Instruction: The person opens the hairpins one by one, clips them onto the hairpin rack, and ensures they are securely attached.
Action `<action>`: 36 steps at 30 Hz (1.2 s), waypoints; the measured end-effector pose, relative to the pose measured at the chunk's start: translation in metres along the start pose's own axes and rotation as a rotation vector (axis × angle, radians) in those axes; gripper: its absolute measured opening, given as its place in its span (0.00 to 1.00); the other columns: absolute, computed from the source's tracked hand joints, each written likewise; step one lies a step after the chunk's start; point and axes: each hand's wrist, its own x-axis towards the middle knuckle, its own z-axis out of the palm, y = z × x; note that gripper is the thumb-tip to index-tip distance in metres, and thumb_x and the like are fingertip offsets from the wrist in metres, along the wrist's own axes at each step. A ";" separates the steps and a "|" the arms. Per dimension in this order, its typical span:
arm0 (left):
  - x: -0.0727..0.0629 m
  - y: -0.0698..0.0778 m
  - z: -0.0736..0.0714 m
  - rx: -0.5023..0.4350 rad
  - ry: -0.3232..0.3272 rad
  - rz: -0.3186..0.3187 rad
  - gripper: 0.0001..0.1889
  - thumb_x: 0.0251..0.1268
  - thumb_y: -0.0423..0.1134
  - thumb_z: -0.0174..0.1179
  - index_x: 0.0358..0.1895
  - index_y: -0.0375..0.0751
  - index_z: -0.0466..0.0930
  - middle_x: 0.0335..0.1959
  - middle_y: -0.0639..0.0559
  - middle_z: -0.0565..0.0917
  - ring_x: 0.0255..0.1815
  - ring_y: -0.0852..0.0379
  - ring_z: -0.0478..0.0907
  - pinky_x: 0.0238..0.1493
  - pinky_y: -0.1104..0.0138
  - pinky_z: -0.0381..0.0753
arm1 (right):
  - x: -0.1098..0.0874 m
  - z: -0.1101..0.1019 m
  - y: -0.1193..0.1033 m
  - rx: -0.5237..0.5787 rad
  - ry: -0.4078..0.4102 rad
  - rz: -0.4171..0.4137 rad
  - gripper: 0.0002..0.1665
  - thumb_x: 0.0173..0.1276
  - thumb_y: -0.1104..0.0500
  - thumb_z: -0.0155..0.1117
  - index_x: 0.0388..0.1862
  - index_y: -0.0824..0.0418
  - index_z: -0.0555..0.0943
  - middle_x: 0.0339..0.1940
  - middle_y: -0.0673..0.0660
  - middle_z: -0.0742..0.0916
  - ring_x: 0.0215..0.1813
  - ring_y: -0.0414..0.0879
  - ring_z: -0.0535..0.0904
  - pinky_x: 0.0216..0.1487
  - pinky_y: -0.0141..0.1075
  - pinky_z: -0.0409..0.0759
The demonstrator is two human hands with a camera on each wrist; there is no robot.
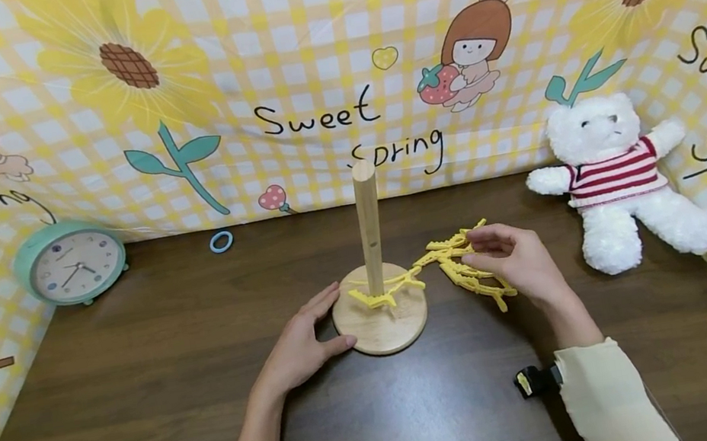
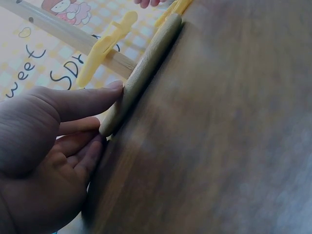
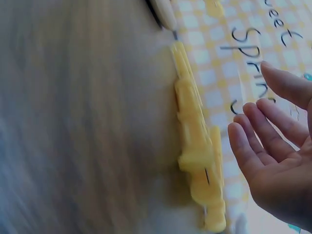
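- Yellow-checked cloth [image 1: 298, 44] hangs behind the dark table [image 1: 147, 407] I'm watching.
- I see the left hand [image 1: 300, 344] gripping a round wooden base [image 1: 385, 335] at its rim.
- One yellow branched piece [image 1: 374, 299] sits low beside the upright post [image 1: 371, 233]; more yellow pieces [image 3: 197, 146] lie heaped just right.
- My screen shows the right hand [image 1: 522, 259] beside that heap, fingers loosely bent, thumb apart.

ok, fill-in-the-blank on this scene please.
The person's left hand holds the edge of a round base made of pale ____.
The person's right hand, near branching yellow pieces, grips ____.
In the head view, a light-blue ring lies to the ____ of the round teal alarm clock.
The white plush bear wears a red-and-white shirt patterned with ____.
Missing words: wood; nothing; right; stripes.
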 end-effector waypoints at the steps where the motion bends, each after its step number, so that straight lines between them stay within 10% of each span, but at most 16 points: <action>1: 0.000 0.000 0.000 -0.002 0.000 0.000 0.42 0.63 0.37 0.72 0.78 0.37 0.61 0.79 0.46 0.61 0.80 0.45 0.53 0.75 0.45 0.56 | 0.000 -0.003 0.000 -0.005 0.008 -0.001 0.27 0.66 0.62 0.74 0.61 0.73 0.79 0.57 0.71 0.83 0.57 0.56 0.81 0.50 0.28 0.80; 36: -0.001 0.001 -0.001 -0.020 -0.002 -0.015 0.41 0.64 0.38 0.72 0.78 0.38 0.62 0.80 0.47 0.61 0.80 0.45 0.52 0.75 0.45 0.55 | -0.006 -0.060 0.034 -0.180 0.030 0.190 0.43 0.67 0.58 0.74 0.75 0.73 0.66 0.69 0.73 0.74 0.69 0.66 0.70 0.47 0.21 0.73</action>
